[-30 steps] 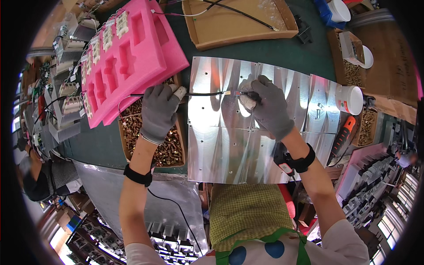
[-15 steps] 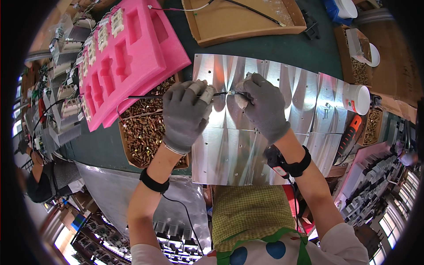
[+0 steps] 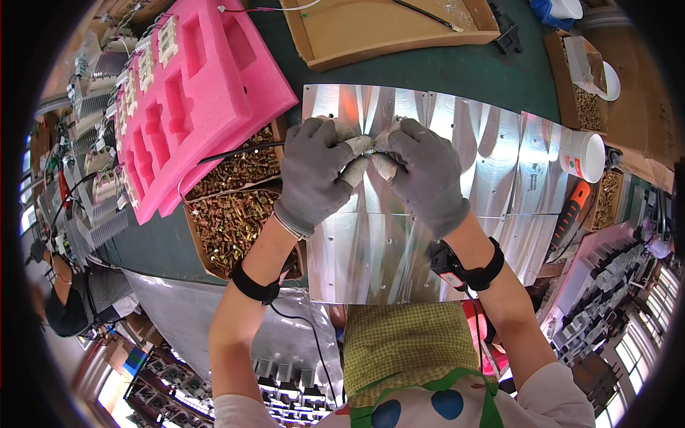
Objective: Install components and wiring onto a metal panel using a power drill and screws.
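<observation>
Grey gloves with pale tape on the fingers cover both hands. My left hand [image 3: 317, 167] is closed on a thin black cable [image 3: 242, 150], whose free length runs out to the left past the pink foam. Against its fingertips press those of my right hand [image 3: 426, 171], also closed, pinching the cable's end. The fingers hide most of that joint. Both hands are over shiny metal sheets [image 3: 385, 250] with small holes, laid side by side on the green table.
Left of my hands, cardboard boxes hold brass-coloured screws [image 3: 232, 225]. Pink foam trays [image 3: 214, 107] lean over them. A shallow cardboard tray [image 3: 385, 46] lies at the far side. To the right are a white tub [image 3: 589, 157], an orange-handled tool [image 3: 572, 210] and more small parts [image 3: 605, 200].
My hands have come together, the left moving right. The short stretch of cable and connector that showed between them is now covered by fingertips.
</observation>
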Demonstrator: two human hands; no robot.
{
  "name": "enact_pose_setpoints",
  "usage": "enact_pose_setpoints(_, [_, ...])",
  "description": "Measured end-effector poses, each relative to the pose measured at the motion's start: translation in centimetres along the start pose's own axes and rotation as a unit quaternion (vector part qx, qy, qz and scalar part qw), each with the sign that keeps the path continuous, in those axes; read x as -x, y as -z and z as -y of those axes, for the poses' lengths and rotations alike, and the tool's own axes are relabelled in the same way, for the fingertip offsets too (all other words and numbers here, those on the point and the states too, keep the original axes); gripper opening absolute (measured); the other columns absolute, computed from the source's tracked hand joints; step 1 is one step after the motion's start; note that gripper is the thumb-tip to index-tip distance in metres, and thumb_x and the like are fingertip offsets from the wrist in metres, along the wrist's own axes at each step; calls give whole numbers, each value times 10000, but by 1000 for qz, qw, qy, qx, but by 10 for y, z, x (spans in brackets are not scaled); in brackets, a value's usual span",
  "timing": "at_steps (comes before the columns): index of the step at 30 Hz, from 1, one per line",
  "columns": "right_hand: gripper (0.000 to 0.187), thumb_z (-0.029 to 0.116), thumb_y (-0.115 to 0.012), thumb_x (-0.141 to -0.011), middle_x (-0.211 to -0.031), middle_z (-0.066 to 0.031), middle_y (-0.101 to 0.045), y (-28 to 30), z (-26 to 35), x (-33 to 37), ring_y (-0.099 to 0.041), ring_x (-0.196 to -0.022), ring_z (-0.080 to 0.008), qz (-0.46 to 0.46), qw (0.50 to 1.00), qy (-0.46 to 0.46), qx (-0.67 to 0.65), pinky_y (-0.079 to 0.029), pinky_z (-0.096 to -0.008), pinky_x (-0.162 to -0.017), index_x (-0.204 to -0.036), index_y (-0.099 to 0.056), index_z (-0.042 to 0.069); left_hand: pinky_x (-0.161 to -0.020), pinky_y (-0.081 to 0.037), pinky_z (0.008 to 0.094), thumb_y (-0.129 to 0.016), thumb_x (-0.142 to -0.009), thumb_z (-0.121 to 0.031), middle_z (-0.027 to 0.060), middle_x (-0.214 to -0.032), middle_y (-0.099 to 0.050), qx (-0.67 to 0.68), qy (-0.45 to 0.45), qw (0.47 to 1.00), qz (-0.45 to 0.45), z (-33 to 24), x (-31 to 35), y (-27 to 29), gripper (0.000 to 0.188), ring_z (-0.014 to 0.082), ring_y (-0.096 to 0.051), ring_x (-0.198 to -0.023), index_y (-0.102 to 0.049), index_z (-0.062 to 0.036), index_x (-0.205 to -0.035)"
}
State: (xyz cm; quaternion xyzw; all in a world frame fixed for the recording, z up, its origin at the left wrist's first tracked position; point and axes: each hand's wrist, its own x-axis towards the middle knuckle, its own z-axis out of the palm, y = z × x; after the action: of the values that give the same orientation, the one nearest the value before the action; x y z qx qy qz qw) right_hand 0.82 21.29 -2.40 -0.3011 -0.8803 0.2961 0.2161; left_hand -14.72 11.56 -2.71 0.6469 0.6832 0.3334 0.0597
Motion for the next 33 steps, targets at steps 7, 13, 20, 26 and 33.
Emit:
enact_pose_setpoints(7, [145,189,-720,-766,-784,-67,-555,27,24,31,-595,-688,-285,14,999,-46,-18,-489,-403,-634,-825,-621,101,-740,-435,377,-756,-710,-127,24,-870,-640,35,-11,999,-1,-1,-1,-8,239,253,-565,-796,-724,-143,-946])
enact_pose_setpoints(13, [175,210,-639,-906,-754,-72,-579,79,53,241,-548,-632,-200,290,726,-478,-400,-457,-328,-618,-866,-605,43,-758,-427,374,-733,-739,-94,24,-867,-609,31,-42,998,-18,1,3,-8,248,240,-551,-800,-720,-143,-982])
enact_pose_setpoints(20, [377,422,-515,-970,-945,-27,-611,142,-66,350,-575,-847,-169,-259,576,-517,-579,-479,-321,-723,-1093,-584,73,-819,-441,413,-748,-767,-192,64,-988,-637,-61,-63,996,-21,-5,0,-1,271,272,-588,-881,-716,-141,-1031])
enact_pose_setpoints(26, [416,503,-423,-997,-981,-10,-618,157,-60,330,-597,-857,-202,-234,413,-617,-627,-519,-379,-771,-1129,-584,142,-1034,-407,517,-666,-854,-508,185,-1415,-462,-131,-109,985,-15,-54,27,1,693,394,-465,-1269,-498,-79,-1372])
enact_pose_setpoints(33, [381,402,-468,-1010,-1136,-3,-626,160,-57,300,-618,-1051,-151,-180,550,-561,-591,-544,-359,-808,-1239,-563,113,-1141,-161,633,-721,-729,-432,109,-1587,-241,-23,-114,932,344,-150,119,-33,806,389,-196,-1456,-424,-256,-1457])
